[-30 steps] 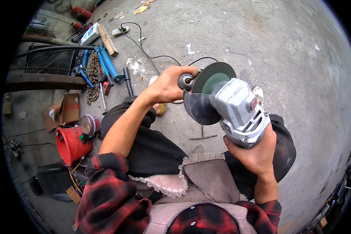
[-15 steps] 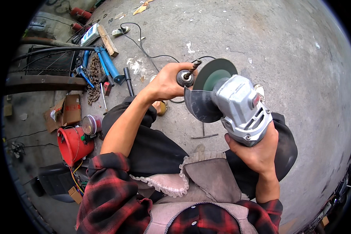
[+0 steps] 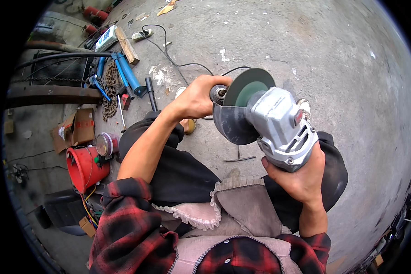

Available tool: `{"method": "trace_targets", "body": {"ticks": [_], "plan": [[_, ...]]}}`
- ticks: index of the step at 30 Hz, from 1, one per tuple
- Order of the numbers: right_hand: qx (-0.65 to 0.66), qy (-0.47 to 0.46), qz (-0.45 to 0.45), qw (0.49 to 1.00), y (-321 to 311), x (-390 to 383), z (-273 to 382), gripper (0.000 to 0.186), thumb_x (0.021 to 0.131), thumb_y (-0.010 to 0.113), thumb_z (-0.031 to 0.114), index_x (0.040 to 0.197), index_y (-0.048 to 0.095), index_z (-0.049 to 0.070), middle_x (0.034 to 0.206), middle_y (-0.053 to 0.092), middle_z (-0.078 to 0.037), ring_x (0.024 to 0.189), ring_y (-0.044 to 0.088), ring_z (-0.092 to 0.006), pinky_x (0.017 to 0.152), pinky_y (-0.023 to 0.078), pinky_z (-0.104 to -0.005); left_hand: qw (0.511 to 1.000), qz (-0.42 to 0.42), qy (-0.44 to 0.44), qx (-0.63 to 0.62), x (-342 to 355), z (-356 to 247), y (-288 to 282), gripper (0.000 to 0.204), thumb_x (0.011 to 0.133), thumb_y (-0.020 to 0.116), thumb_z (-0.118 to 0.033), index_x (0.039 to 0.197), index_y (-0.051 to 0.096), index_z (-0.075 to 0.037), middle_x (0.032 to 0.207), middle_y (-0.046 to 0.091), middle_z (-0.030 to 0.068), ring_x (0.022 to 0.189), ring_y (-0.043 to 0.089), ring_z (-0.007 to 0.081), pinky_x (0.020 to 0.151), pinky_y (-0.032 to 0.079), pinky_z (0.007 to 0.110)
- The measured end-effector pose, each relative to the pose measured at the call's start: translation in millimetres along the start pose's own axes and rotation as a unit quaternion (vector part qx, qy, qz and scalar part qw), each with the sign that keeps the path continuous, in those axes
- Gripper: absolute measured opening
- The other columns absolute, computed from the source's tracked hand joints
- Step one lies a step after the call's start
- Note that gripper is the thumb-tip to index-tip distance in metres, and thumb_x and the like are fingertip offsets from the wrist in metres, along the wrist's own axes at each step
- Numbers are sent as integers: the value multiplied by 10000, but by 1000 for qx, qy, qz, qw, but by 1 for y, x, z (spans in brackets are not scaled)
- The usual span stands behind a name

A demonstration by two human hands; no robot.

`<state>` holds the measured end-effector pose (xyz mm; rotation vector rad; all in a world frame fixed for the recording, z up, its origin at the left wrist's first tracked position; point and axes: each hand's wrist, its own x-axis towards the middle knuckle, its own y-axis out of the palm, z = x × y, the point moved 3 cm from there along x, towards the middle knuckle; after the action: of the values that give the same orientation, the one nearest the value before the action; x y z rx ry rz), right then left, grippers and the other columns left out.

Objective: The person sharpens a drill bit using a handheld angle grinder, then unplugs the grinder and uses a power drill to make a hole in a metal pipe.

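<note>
Over the concrete floor (image 3: 356, 96), the left forearm (image 3: 148, 141) slants up and rightward. The grey angle grinder (image 3: 281, 125) is tilted, its head up and left, between the knees. The right hand (image 3: 301, 176) grips its body from below, thumb along the left. The left hand (image 3: 197, 97) curls inward, clasping something. The green abrasive disc (image 3: 251, 86) rises above the black guard (image 3: 235, 124). Smallest, the drill chuck (image 3: 218, 93) sits in the left hand's grasp, just beside the disc; contact cannot be told.

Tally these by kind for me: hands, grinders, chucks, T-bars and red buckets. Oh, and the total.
Hands (left hand, right hand): 2
Grinder: 1
Chuck: 1
T-bar: 1
Red bucket: 1
Total: 6
</note>
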<state>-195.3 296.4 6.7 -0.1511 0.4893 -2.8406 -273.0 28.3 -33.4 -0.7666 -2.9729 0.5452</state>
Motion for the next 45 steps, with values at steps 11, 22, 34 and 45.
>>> {"method": "trace_targets", "body": {"ticks": [11,22,34,45], "plan": [[-2,8,9,1000,1,1,3,606,666,903,112,1158,577,-26,984,744,-155,931,762,-260,807,579,-341,999,-7,-17,-30,-2,0,1,472,746,828,-134,1151,675,54,972,752,104,924,638,97,855,525,298],[7,36,-13,999,-2,0,-1,586,676,897,112,1147,577,-29,982,746,-154,908,761,-255,796,578,-344,999,-17,-45,-7,0,7,-3,286,733,787,-77,977,662,3,800,633,-13,774,550,59,718,483,256],[29,26,-7,999,0,2,2,587,670,903,114,1145,589,-27,979,743,-166,926,757,-257,814,572,-343,999,-18,-45,-22,-1,9,-3,453,718,838,-167,1092,678,32,882,691,42,833,582,82,752,509,287],[33,37,0,999,3,4,4,611,669,904,118,1169,585,-27,993,744,-169,929,757,-261,826,573,-347,998,-25,-46,-43,-5,4,1,537,749,834,-162,1209,667,60,1038,759,131,976,648,116,890,526,309]]}}
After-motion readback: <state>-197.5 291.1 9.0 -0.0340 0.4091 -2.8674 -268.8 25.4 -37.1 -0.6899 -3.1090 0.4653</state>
